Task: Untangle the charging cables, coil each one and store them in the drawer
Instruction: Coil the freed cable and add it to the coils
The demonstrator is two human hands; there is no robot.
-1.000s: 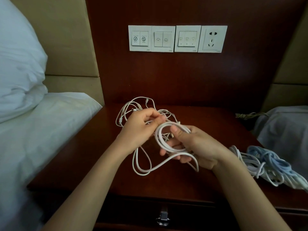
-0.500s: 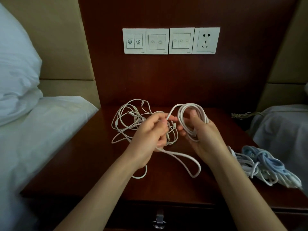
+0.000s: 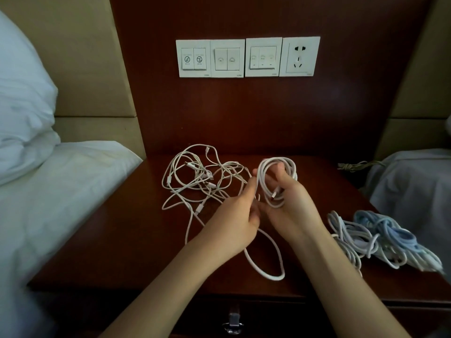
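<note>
My right hand [image 3: 291,211] holds a coil of thick white cable [image 3: 278,181] upright above the nightstand, the loops wrapped round its fingers. My left hand [image 3: 234,223] pinches the same cable just left of the coil. The cable's loose tail [image 3: 266,269] hangs down in a loop onto the wood near the front edge. A tangle of thin white cables [image 3: 195,181] lies on the nightstand behind my left hand. The drawer, with its metal pull [image 3: 233,325], is closed below the front edge.
A heap of white and light-blue cables [image 3: 380,237] lies at the nightstand's [image 3: 127,240] right side. A bed with white sheet and pillow [image 3: 22,98] borders the left; grey bedding [image 3: 415,186] is on the right. Wall switches and a socket [image 3: 299,56] sit on the back panel.
The coil in my right hand has gained loops and risen upright. The loose tail on the nightstand has grown shorter. My left hand slid along the cable toward the coil.
</note>
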